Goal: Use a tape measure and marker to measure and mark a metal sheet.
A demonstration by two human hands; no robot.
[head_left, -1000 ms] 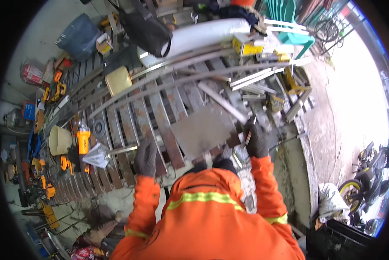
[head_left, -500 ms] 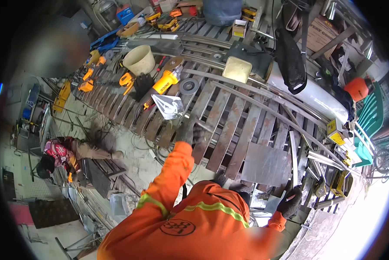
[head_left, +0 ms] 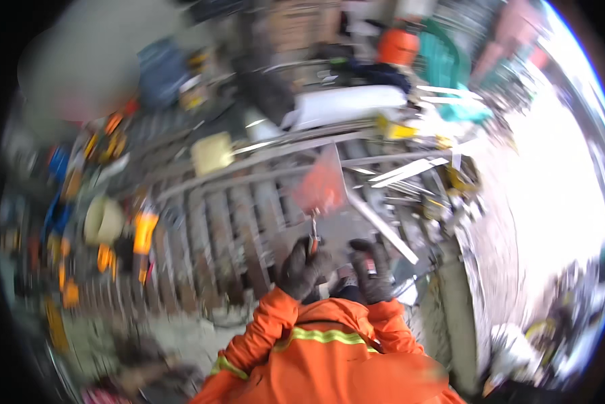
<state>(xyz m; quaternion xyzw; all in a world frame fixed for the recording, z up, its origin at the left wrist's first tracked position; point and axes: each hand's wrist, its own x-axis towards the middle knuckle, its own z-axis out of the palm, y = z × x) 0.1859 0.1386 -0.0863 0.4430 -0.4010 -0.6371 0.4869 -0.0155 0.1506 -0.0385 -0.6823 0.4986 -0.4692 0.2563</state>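
Left hand (head_left: pixel 304 269) around a trowel (head_left: pixel 321 188), right hand (head_left: pixel 372 271) loosely curled, grip blurred.

The triangular trowel (head_left: pixel 321 185) has been carried by the gloved left hand (head_left: pixel 304 271) away from the orange angle grinder (head_left: pixel 144 234); the gloved right hand (head_left: pixel 372 275) has been brought in alongside.

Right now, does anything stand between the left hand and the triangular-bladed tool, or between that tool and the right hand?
Nothing visible: the left hand grips the triangular-bladed tool by its handle, and an open gap shows toward the right hand. The pale bar lies to the blade's right.
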